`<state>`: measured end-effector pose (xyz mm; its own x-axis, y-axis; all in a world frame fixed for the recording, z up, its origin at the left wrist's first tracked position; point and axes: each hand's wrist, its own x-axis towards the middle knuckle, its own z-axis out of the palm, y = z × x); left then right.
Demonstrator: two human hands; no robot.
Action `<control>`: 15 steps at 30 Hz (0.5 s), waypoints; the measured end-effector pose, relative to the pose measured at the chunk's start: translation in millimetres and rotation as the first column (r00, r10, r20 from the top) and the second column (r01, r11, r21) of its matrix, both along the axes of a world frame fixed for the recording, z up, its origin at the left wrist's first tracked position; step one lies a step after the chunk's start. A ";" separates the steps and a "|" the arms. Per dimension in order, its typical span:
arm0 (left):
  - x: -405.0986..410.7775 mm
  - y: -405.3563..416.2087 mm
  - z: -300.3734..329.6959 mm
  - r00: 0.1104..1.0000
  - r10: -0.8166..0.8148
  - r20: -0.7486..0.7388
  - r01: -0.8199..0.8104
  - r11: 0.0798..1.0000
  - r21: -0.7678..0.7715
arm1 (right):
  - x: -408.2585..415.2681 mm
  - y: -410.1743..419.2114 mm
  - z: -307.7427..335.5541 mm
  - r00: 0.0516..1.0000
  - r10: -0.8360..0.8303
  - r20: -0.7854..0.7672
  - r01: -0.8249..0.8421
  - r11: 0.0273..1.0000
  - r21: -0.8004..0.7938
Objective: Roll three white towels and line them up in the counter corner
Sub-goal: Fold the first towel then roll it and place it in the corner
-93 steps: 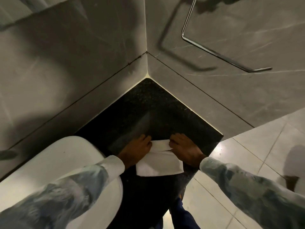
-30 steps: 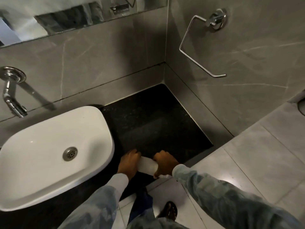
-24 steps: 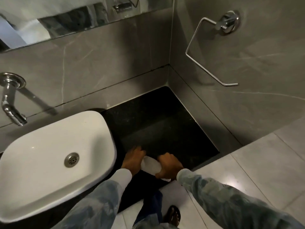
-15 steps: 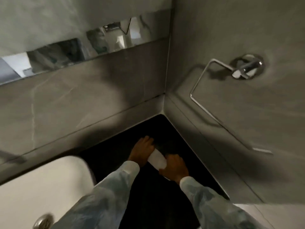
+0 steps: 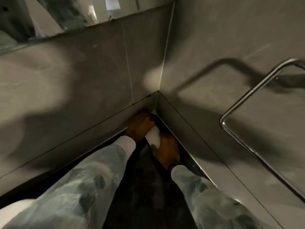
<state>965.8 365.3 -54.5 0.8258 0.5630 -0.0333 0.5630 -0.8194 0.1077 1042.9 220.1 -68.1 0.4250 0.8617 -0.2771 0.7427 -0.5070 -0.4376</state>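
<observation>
1. Head view: no brand, label or readable writing shows on any surface here.
2. A rolled white towel (image 5: pixel 153 136) lies deep in the corner of the dark tabletop (image 5: pixel 145 187), just beside the meeting of the two grey tiled walls (image 5: pixel 92 83).
3. The left hand (image 5: pixel 140 125) is at the roll's far end, nearest the corner; its fingers (image 5: pixel 149 119) curl over the towel and are clamped on it.
4. The right hand (image 5: pixel 166 150) holds the near end, its fingers closed around the cloth from the side of the right-hand wall.
5. Only a short middle stretch of the towel is visible between the two hands; both ends are covered, so how tight the roll is cannot be told.
6. Whether the towel rests on the tabletop or is held just above it is hard to make out, as the corner is dark and blurred.
7. Patterned pale sleeves (image 5: pixel 92 187) cover both forearms and hide much of the tabletop.
8. A chrome towel ring (image 5: pixel 247 96) on the right wall is cut off by the frame edge.
9. A mirror strip (image 5: pixel 66 15) along the top shows only smeared reflections.
10. A white curved shape (image 5: pixel 11 210) at the lower left corner is mostly out of frame.
</observation>
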 end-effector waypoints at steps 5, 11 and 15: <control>-4.7 -8.0 2.7 0.981 0.023 -0.192 -0.032 0.998 -0.048 | -3.3 -4.7 5.7 0.999 0.031 0.040 -0.030 0.999 -0.024; -69.1 -65.9 36.4 0.986 0.105 -0.130 -0.109 0.994 -0.028 | -6.5 -51.8 41.1 0.988 0.020 0.154 -0.043 0.988 0.148; -113.9 -129.5 55.3 0.947 0.321 -0.011 -0.321 0.947 -0.020 | -17.9 -99.2 69.9 0.939 0.127 0.321 -0.184 0.970 0.156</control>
<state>851.9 235.8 0.8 0.6010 0.7974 -0.0534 0.7968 -0.5926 0.1183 1025.0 120.9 1.8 0.3211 0.9470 0.0120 0.9181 -0.3081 -0.2492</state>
